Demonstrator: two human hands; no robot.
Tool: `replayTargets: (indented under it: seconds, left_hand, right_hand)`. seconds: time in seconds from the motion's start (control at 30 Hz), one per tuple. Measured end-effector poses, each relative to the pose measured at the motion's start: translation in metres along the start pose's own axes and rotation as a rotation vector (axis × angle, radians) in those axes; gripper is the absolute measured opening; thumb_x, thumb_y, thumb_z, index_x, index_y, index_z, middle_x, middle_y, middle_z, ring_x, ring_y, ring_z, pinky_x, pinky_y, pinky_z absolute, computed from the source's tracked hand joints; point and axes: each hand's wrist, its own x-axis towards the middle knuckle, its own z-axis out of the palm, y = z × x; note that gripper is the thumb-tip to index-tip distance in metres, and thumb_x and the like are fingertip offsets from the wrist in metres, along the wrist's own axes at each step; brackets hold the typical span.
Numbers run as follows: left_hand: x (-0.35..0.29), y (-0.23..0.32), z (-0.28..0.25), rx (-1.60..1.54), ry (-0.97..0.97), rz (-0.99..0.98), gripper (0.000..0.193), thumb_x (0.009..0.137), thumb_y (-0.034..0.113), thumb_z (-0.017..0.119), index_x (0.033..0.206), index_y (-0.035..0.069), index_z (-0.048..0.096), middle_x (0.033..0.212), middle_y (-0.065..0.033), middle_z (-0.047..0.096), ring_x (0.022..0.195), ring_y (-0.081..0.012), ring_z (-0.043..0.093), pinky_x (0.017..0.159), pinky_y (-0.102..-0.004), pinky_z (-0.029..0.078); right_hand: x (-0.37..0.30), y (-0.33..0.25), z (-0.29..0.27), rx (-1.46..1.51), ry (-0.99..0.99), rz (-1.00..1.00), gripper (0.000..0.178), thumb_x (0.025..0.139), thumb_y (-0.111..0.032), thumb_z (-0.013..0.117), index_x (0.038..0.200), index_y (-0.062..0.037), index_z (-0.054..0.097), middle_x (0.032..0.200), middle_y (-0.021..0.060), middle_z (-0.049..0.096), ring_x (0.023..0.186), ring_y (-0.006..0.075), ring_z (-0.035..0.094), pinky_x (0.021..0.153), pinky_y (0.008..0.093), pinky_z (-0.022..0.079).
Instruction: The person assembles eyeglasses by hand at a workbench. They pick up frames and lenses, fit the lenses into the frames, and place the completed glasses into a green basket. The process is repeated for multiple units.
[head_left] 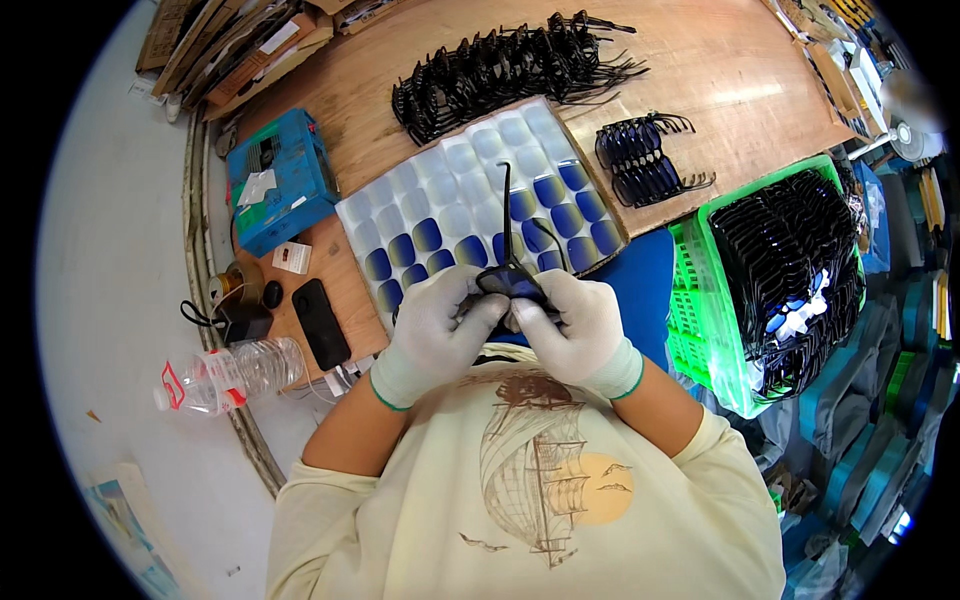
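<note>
Both my hands wear white gloves and meet in front of my chest around a pair of dark sunglasses [517, 281]. My left hand [440, 322] pinches one side of the frame, thumb on the near face. On the other side, my right hand [577, 330] grips it, its thumb close to the left one. One temple arm points up and away from me, the other slants off to the right. Just beyond lies a white tray [384, 189] with rows of tinted lenses, some blue-yellow [426, 235], others pale. My fingers partly hide the frame.
Black glasses frames [500, 75] lie heaped at the back, with a smaller stack [645, 155] to the right. A green basket [688, 310] full of glasses stands at the right. On the left are a blue box [285, 180], a phone [321, 324] and a plastic bottle [235, 377].
</note>
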Motion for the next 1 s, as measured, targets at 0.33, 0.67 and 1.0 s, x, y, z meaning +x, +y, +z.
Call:
replayTargets:
  seconds: [0.33,0.67,1.0]
  left_hand:
    - [0.050,-0.056,-0.018,0.242,0.085,-0.094,0.034,0.097,0.031,0.067,0.107,-0.002,0.069,0.096,-0.0105,0.071,0.093,-0.0187,0.068,0.085,-0.0313,0.054]
    - [0.272,-0.216,-0.150,0.056,0.258,-0.635,0.054,0.094,0.038,0.070,0.120,-0.010,0.065,0.105,-0.0155,0.071,0.093,-0.0221,0.066,0.083,-0.0360,0.051]
    - [0.253,-0.189,-0.152,0.087,0.603,-0.471,0.041,0.081,0.018,0.078,0.110,-0.008,0.066,0.096,-0.0102,0.068,0.080,-0.0160,0.062,0.071,-0.0325,0.050]
  right_hand:
    - [0.076,0.060,-0.093,-0.625,0.279,0.075,0.028,0.098,-0.025,0.061,0.107,0.0007,0.065,0.082,0.0214,0.070,0.073,0.0420,0.069,0.068,0.0487,0.056]
    - [0.146,0.163,-0.167,-0.912,0.081,0.631,0.073,0.092,-0.061,0.062,0.124,0.0036,0.057,0.108,0.0307,0.070,0.107,0.0466,0.066,0.095,0.0507,0.051]
    - [0.133,0.144,-0.139,-1.087,0.231,0.095,0.048,0.091,-0.037,0.068,0.124,-0.0010,0.063,0.115,0.0217,0.067,0.105,0.0417,0.063,0.091,0.0505,0.052]
